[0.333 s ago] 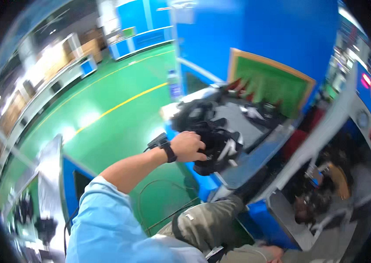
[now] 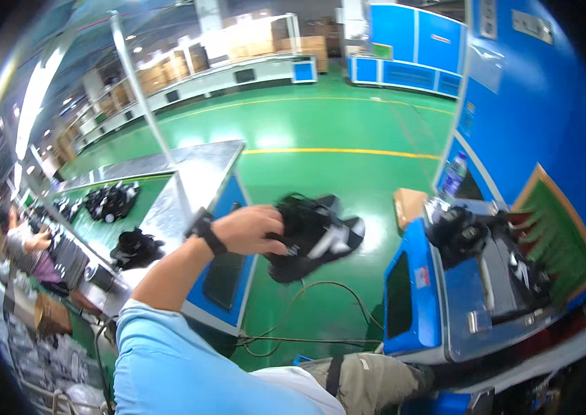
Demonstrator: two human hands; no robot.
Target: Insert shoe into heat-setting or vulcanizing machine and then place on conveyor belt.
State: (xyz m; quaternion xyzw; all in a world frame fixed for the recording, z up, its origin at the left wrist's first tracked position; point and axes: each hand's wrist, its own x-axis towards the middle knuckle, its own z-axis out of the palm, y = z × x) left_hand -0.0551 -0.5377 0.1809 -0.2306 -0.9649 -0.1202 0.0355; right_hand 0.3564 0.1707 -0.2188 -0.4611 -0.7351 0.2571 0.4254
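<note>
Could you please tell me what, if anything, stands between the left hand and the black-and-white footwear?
Nothing visible does: the left hand already grips the black-and-white footwear directly, above the green floor.

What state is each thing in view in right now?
Black-and-white footwear: held in the air
Left hand: closed on the footwear
Black wristband: fastened around the left wrist
Right hand: out of view
Cable: loose, partly looped
Bottle: upright, fill level unclear
Framed green board: propped up, tilted
Dark footwear at right: resting, unheld
</note>
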